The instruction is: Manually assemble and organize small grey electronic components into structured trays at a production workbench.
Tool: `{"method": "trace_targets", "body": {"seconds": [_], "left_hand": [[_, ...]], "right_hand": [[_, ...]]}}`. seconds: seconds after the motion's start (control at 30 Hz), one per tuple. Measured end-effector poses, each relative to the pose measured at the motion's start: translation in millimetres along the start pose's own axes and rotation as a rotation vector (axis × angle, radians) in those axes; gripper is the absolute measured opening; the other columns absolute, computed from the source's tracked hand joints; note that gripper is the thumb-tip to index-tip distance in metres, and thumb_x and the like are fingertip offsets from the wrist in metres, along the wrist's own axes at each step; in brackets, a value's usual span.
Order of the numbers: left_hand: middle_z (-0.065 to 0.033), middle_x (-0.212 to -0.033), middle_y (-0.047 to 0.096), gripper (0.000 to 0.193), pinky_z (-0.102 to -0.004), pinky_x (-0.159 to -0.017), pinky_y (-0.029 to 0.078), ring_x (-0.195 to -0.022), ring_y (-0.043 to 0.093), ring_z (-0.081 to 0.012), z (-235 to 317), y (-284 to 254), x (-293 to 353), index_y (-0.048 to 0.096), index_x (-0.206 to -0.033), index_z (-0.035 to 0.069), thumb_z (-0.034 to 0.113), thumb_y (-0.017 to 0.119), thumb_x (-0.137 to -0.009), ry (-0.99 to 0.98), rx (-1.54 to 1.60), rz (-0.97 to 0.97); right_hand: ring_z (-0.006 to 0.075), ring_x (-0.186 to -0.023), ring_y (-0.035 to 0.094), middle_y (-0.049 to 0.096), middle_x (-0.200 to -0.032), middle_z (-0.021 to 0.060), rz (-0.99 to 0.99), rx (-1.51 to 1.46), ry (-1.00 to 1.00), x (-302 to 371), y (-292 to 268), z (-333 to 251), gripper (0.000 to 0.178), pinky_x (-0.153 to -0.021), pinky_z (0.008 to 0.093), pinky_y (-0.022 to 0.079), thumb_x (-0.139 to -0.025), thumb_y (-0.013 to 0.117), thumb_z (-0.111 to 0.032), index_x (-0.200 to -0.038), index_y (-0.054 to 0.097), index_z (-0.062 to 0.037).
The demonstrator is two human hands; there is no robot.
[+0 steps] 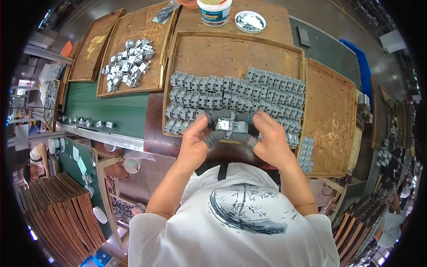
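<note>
Both my hands hold one small grey plastic-and-metal part (pixel 231 126) between them, just above the near edge of a wooden tray (pixel 235 49). My left hand (pixel 198 140) grips its left end and my right hand (pixel 267 140) its right end, with grey finger cots on thumbs and forefingers. The tray carries several rows of the same grey parts (pixel 235 95), standing side by side across its near half. The far half of the tray is bare board.
A second wooden tray (pixel 133 26) at the left holds a loose heap of grey parts (pixel 126 62). A white tub (pixel 214 11) and a round lid (pixel 250 21) stand behind. Another wooden tray (pixel 331 115) lies at the right. Stacked trays (pixel 58 209) sit lower left.
</note>
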State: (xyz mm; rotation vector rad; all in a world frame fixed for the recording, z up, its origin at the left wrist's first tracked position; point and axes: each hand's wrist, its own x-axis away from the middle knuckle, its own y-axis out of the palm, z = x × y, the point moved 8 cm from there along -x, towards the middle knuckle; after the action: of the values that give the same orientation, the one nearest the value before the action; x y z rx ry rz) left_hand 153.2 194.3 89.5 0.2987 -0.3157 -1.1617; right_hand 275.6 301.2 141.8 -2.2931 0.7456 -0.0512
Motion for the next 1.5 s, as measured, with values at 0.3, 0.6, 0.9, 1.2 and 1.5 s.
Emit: {"method": "trace_targets", "body": {"seconds": [0.3,0.6,0.9,1.2,1.5], "left_hand": [[-0.0157,-0.120,0.053,0.044,-0.0370,-0.095,0.044,-0.109,0.054,-0.0325,-7,18,-8,0.056,-0.125,0.004,-0.005,0.060,-0.082,0.096,-0.585,0.041],[-0.0251,-0.109,0.043,0.064,-0.0482,-0.088,0.042,-0.100,0.045,-0.0463,-3,38,2,0.048,-0.121,-0.001,0.002,0.066,-0.059,0.442,-0.984,0.046],[-0.0143,-0.090,0.053,0.059,-0.0425,-0.071,0.048,-0.085,0.055,-0.0365,6,45,11,0.056,-0.114,0.000,0.014,0.073,-0.059,0.527,-0.768,-0.133],[-0.0159,-0.084,0.050,0.037,-0.0472,-0.075,0.045,-0.087,0.053,-0.0390,30,28,-21,0.057,-0.086,0.006,0.019,0.078,-0.059,0.597,-0.974,-0.272],[-0.0110,-0.093,0.062,0.046,-0.0334,-0.078,0.048,-0.087,0.058,-0.0246,18,-39,-192,0.064,-0.119,0.006,0.004,0.066,-0.073,0.267,-1.233,-0.119]], "right_hand": [[0.0379,-0.080,0.060,0.059,-0.094,0.0180,0.134,0.215,-0.110,8,19,11,0.026,-0.068,0.0436,0.050,-0.067,0.069,-0.001,-0.090,0.057,0.0022],[0.0364,-0.078,0.057,0.058,-0.087,0.0174,0.035,0.167,0.120,26,21,9,0.019,-0.069,0.0416,0.046,-0.085,0.066,-0.014,-0.093,0.057,0.0011],[0.0117,-0.073,0.055,0.062,-0.077,0.0105,-0.137,-0.644,0.363,39,44,38,0.043,-0.065,0.0305,0.047,-0.080,0.071,-0.037,-0.089,0.061,0.0041],[0.0191,-0.071,0.059,0.067,-0.081,0.0104,-0.197,-0.195,0.343,14,35,34,0.032,-0.066,0.0329,0.048,-0.079,0.070,-0.026,-0.096,0.064,0.0014],[0.0189,-0.079,0.064,0.069,-0.087,0.0109,0.683,0.010,0.816,190,-128,204,0.020,-0.074,0.0324,0.051,-0.088,0.067,-0.016,-0.100,0.066,-0.0001]]}}
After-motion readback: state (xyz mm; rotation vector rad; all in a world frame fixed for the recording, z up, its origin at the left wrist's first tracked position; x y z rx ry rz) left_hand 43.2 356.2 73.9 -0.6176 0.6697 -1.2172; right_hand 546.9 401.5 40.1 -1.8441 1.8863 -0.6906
